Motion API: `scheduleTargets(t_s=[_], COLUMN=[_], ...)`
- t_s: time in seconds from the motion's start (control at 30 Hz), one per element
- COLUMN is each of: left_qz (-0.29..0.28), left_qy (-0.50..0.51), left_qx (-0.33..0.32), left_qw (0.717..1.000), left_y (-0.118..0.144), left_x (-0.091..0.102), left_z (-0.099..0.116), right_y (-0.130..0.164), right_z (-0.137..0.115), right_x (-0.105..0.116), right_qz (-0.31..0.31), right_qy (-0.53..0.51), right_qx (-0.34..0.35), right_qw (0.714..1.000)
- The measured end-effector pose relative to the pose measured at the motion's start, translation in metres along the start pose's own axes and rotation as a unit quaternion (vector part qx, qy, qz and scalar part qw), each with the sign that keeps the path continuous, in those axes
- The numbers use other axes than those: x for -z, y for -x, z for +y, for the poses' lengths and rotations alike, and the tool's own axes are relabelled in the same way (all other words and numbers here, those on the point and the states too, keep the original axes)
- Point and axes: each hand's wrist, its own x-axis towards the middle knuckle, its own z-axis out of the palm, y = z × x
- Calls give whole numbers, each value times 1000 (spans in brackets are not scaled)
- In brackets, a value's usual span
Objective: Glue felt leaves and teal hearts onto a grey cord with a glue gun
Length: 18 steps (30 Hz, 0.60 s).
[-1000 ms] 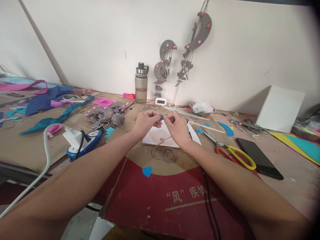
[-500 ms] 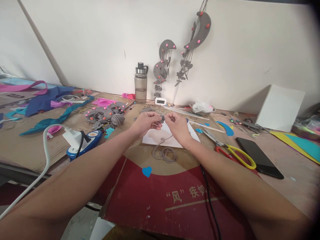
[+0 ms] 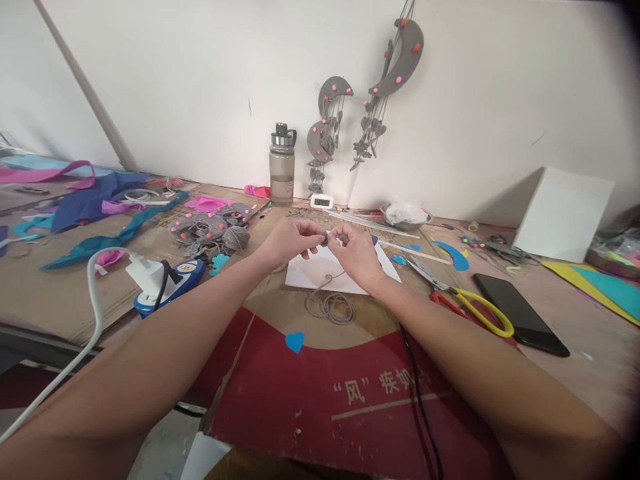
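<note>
Both forearms reach in from the near edge of the table [image 3: 60, 293] and meet over its middle. The left hand [image 3: 290, 241] is curled, thumb and forefinger pinched shut on a small grey piece [image 3: 324, 241], too tiny to make out its shape. The right hand [image 3: 356, 253] comes in knuckles up, fingertips nipped on the same piece from the other side, so the two hands nearly touch. A thin grey cord [image 3: 330, 303] drops from the pinch across a flat white sheet [image 3: 313, 273] and ends in a loose coil nearer the front edge.

Going left to right: a white plug adapter [image 3: 150, 277] on a glossy blue tool, a fuzzy grey yarn ball [image 3: 236, 237], a small blue foam heart [image 3: 295, 341] on the red printed cardboard, yellow-handled scissors [image 3: 470, 308], then a smooth black phone [image 3: 520, 323] toward the right edge.

Against half a second ago, the hands have closed in a touch tighter and the piece sits lower between the fingertips; the coil has not shifted.
</note>
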Motion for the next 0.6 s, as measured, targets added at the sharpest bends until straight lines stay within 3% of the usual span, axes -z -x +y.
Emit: scheduleTargets(t_s=[0.13, 0.3, 0.6], left_qz=[25, 56, 43], left_qy=[-44, -14, 0], left_qx=[0, 17, 14], left_qw=[999, 998, 999], left_y=[1, -5, -3], left_x=[0, 1, -4], left_z=[2, -9, -9], right_y=[1, 1, 1], right_z=[-1, -3, -2], right_x=[1, 4, 1], right_qz=[-25, -45, -36], right_qy=[1, -26, -21], right_qx=[10, 14, -31], right_qw=[1000, 999, 999])
